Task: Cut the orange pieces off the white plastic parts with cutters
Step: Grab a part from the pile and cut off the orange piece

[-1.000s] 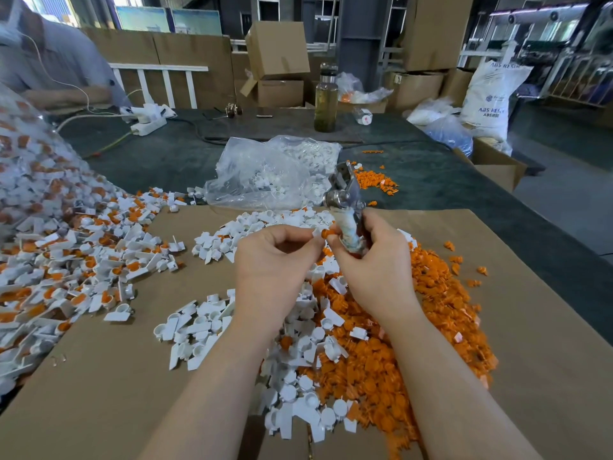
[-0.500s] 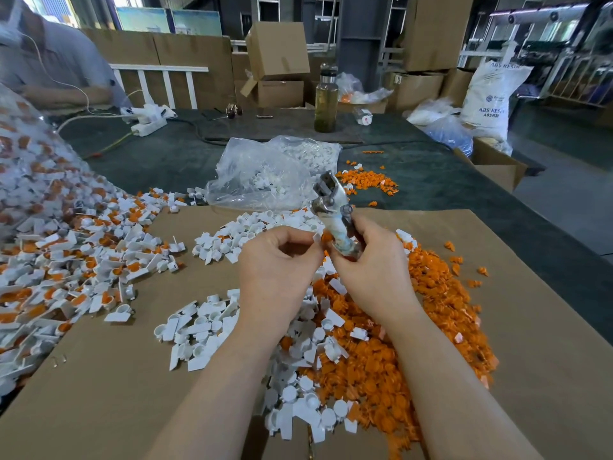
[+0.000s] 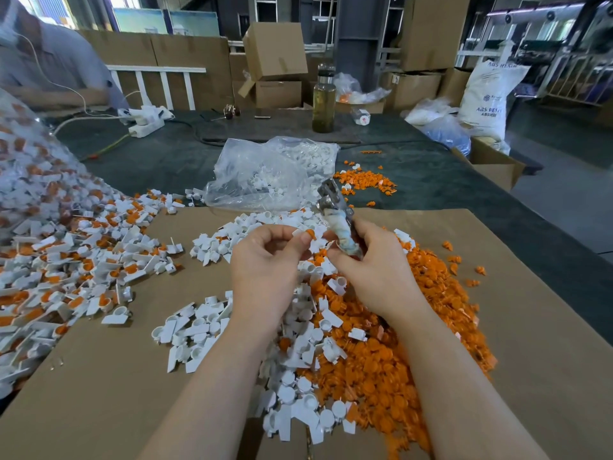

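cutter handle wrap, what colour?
Whitish wrap with blue-grey smudges on the cutters, gripped in the right hand. Head view, the only one.

Orange offcuts heap (image 3: 391, 360), white plastic parts (image 3: 199, 330), brown cardboard (image 3: 99, 393), dark green table (image 3: 159, 164)

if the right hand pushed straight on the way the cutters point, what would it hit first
Probably the clear plastic bag of white parts: the cutters in the right hand point up and away towards its right edge, though depth is unclear.
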